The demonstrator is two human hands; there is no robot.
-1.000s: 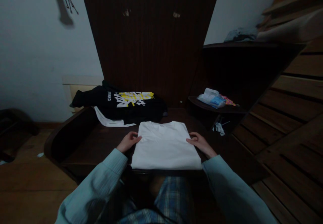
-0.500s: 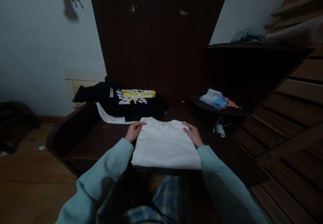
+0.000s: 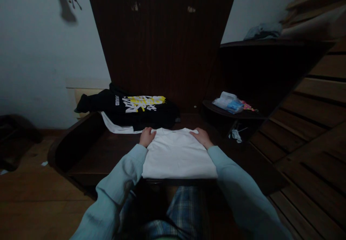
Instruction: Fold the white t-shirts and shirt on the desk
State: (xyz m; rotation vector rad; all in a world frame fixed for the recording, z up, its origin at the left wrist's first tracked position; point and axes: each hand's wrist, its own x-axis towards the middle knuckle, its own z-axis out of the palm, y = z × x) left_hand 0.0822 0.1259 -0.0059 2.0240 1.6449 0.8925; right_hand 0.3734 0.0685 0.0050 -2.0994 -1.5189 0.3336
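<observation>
A folded white T-shirt (image 3: 180, 157) lies flat on the dark wooden bench, its collar at the far side. At its far left corner my left hand (image 3: 147, 136) grips the shoulder fabric, thumb on top and fingers at the edge. My right hand (image 3: 202, 137) holds the far right corner in the same way, with some fingertips hidden behind the cloth. Just beyond the shirt is a dark hoodie (image 3: 105, 103) with a yellow and white print. A white sleeve (image 3: 116, 127) sticks out from under that hoodie.
The bench (image 3: 89, 157) has a curved armrest at left. A corner shelf (image 3: 243, 116) at right carries a plastic packet (image 3: 229, 103) and something pink. Wooden slats (image 3: 310, 131) stand on the right, and a dark panel (image 3: 162, 45) rises behind.
Both hands have shifted on the shirt's far corners, their fingers now curled over the far edge. The collar's far edge looks turned slightly. The camera view has moved a little.
</observation>
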